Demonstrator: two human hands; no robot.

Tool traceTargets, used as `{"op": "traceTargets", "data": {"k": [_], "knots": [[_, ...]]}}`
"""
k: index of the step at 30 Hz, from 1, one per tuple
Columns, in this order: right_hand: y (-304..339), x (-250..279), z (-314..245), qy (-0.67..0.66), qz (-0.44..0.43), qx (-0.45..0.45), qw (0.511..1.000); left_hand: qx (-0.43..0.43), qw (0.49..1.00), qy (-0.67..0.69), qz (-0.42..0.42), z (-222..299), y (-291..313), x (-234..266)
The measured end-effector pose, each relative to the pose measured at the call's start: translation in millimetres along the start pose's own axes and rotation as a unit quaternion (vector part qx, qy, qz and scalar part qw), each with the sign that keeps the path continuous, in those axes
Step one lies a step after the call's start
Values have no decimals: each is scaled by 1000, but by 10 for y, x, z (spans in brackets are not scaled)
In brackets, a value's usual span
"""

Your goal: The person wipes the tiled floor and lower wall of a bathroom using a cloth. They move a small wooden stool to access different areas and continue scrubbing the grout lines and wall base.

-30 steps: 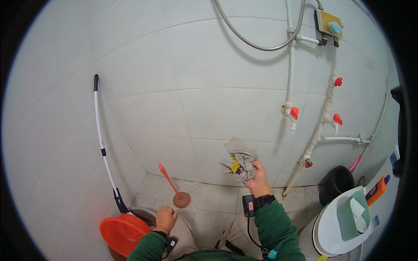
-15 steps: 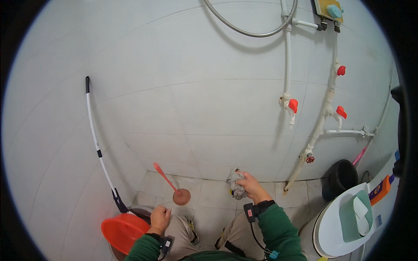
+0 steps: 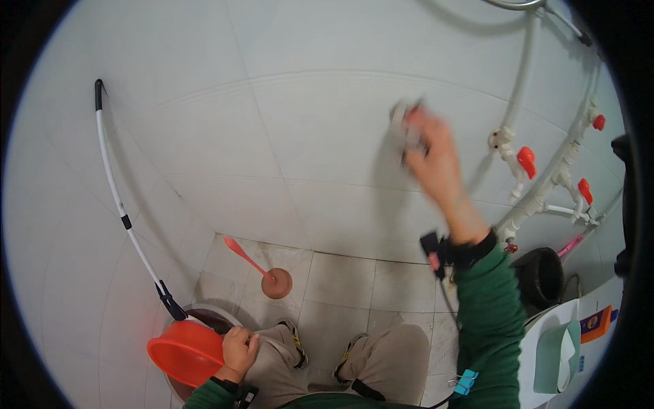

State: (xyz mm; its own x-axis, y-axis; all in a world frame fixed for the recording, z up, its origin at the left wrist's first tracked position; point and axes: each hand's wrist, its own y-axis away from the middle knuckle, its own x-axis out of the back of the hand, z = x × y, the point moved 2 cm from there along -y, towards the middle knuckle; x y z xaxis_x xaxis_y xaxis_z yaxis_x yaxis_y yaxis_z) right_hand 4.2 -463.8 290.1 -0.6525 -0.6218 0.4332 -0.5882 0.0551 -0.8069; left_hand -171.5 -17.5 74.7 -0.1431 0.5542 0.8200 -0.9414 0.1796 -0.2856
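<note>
A crumpled grey cloth (image 3: 407, 136), smeared by motion, is in my right hand (image 3: 439, 157). My right arm is stretched forward and up, with the cloth at the white wall; whether it touches cannot be told. A reddish patch shows beside the cloth, too blurred to name. Low on the left, my left hand (image 3: 240, 351) is curled closed at my left knee, with nothing visible in it. Beside that hand a red basin (image 3: 180, 351) sits tilted on a larger round tub (image 3: 216, 319).
A plunger (image 3: 276, 283) stands on the tiled floor. A white pole (image 3: 112, 170) leans at the left wall. White pipes with red-handled taps (image 3: 526, 162) run along the right. A dark bucket (image 3: 540, 276), a green container (image 3: 557, 358) and an orange bottle (image 3: 595, 324) are at the right.
My right hand has risen from low near the floor to higher on the wall, carrying the cloth. The view has shifted to the right. My left hand stays curled by the knee.
</note>
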Motion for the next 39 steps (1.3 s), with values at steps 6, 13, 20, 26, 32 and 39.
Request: {"op": "traceTargets", "data": {"k": [6,13,20,26,32,39], "knots": [[-1100,-270,-74,217,159,39,962,8,1000,26,-16,-117,-74,-10],[180,-1490,206,265,-178,254,913,3,999,39,-32,-188,-96,-36],[-378,-85,596,320,176,61,929,50,998,26,-11,-343,29,103],[-492,-620,419,306,231,57,922,30,998,25,-53,-376,11,124],[-17,-2012,-66,206,-175,242,932,5,999,31,-32,-288,-13,40],[-165,-735,439,329,39,134,934,23,999,30,-28,-397,71,136]]}}
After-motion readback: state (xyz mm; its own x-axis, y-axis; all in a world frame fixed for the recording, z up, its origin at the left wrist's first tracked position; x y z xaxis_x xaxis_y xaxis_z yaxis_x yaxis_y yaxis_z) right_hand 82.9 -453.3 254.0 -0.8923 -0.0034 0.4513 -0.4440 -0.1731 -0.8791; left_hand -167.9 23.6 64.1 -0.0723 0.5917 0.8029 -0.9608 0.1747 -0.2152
